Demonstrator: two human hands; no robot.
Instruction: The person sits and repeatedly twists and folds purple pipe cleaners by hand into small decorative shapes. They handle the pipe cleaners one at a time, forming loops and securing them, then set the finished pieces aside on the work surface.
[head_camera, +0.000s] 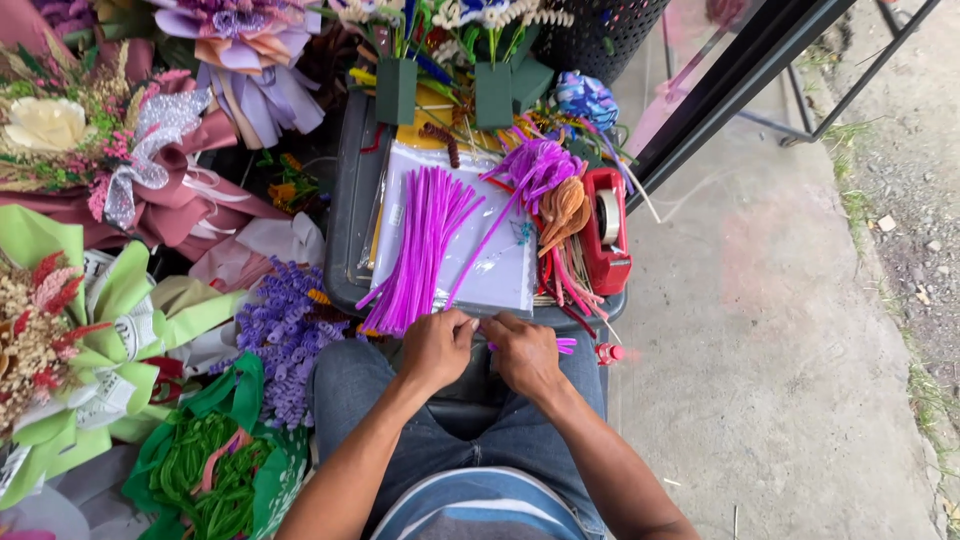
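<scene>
Nearest the camera: striped shirt hem and blue jeans, person seated, knees apart, both forearms reaching forward. Left hand (436, 349) sits at the near edge of the tray, fingers curled in, thumb and forefinger pinched on the near ends of the purple pipe cleaners (420, 245). Right hand (523, 356) is just beside it, nearly touching, fingers curled tight around a short purple piece (565, 345) that sticks out to the right of the knuckles; can't tell exactly how many stems it holds. A small red cap-like item (608, 353) lies just right of that, near the tray corner. The pipe cleaner bundle fans out from the left hand up across a clear plastic sleeve with white sheet (495, 265), which lies flat in the dark grey tray (345, 215) on the person's lap. Right side of the tray: a red tape dispenser (607, 235), next to it a brown twisted pipe-cleaner shape (562, 208) and a loose clump of more purple stems (535, 165). Far end of tray: two dark green foam blocks (396, 90) with stems stuck in them. Left of the knees: a green bag of green stems (205, 470), lavender-coloured spiral flowers (285, 325), then wrapped bouquets, green paper (120, 300) near, maroon paper (190, 205) further. Right side is bare concrete floor (770, 330), black metal frame (740, 60) at the far top.
</scene>
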